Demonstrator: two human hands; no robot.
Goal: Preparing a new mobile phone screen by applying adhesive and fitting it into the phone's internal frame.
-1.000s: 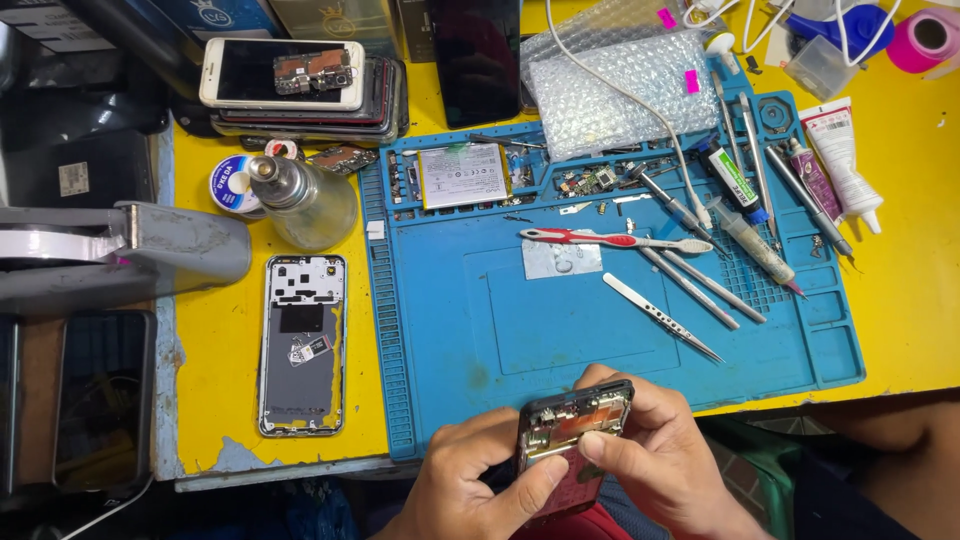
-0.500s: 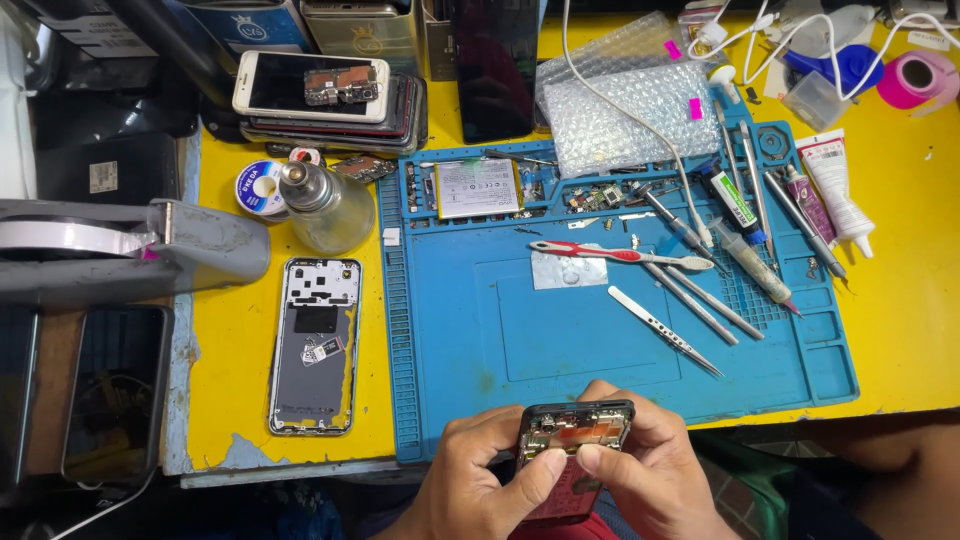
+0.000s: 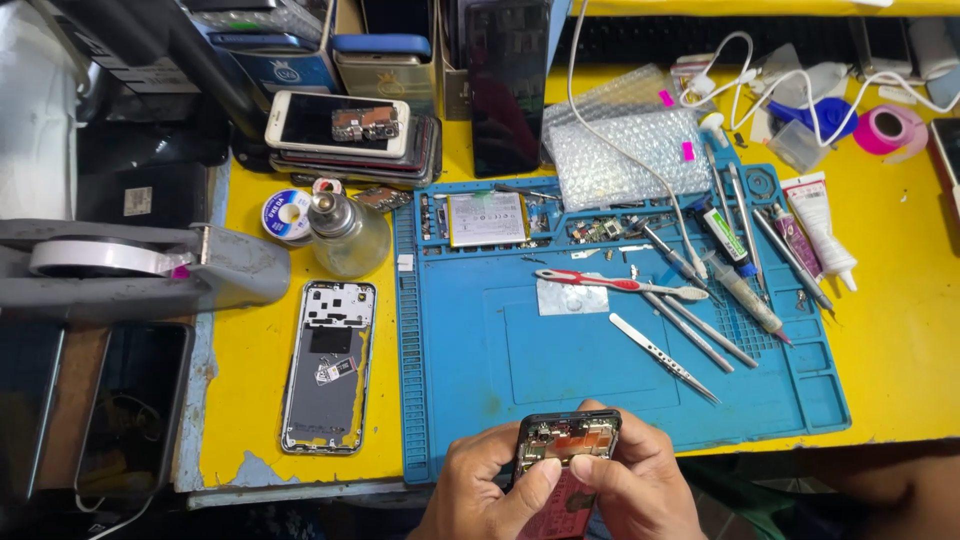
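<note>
Grip of both hands, left hand (image 3: 490, 490) and right hand (image 3: 640, 490), is clenched on an opened phone (image 3: 562, 455), its back cover (image 3: 328, 365) already removed, internals exposed.

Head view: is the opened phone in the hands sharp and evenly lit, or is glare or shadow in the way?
Head view: opened phone sharp, evenly lit, circuit parts readable, its lower end hidden by both thumbs; left hand and right hand cropped by the bottom edge; blue mat free of hard shadow; mild glare on the glass bottle.
</note>
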